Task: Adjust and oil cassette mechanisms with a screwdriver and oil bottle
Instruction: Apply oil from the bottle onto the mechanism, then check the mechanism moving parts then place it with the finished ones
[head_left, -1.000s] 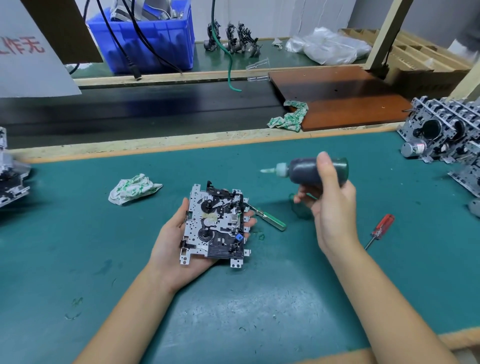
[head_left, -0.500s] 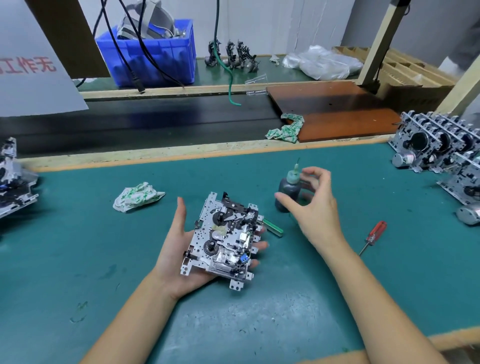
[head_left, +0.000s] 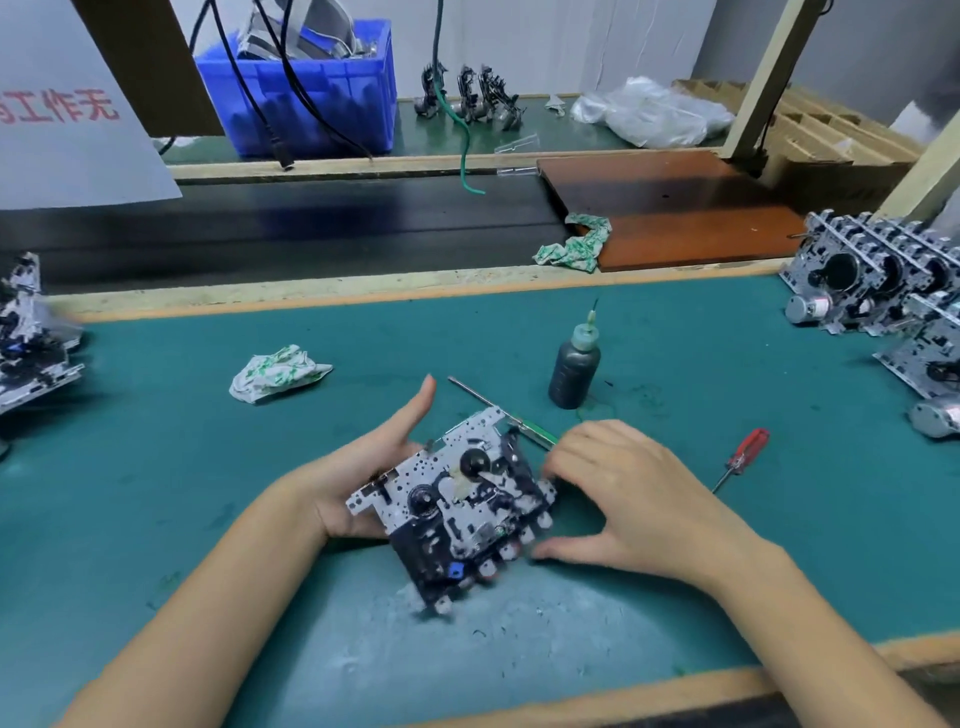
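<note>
My left hand (head_left: 363, 467) cradles a cassette mechanism (head_left: 457, 509) from below, thumb pointing up, fingertips showing at its right edge. The mechanism is tilted, metal plate and black parts facing up. My right hand (head_left: 634, 499) grips its right side, curled fingers at the upper corner and thumb at the lower edge. The dark oil bottle (head_left: 574, 371) stands upright on the green mat (head_left: 727, 545) behind my hands, nozzle up, nobody touching it. A green-handled screwdriver (head_left: 530, 428) lies just behind the mechanism. A red-handled screwdriver (head_left: 745, 452) lies to the right.
A crumpled rag (head_left: 275, 371) lies on the mat at the left. Several cassette mechanisms (head_left: 883, 280) are stacked at the right edge, more (head_left: 26, 338) at the left. Beyond the wooden rail run a black belt (head_left: 311, 228), a brown board (head_left: 675, 208) and a blue bin (head_left: 311, 88).
My right hand set the oil bottle upright on the mat, let go of it and came to the mechanism's right side. My left hand turned and tilted the mechanism.
</note>
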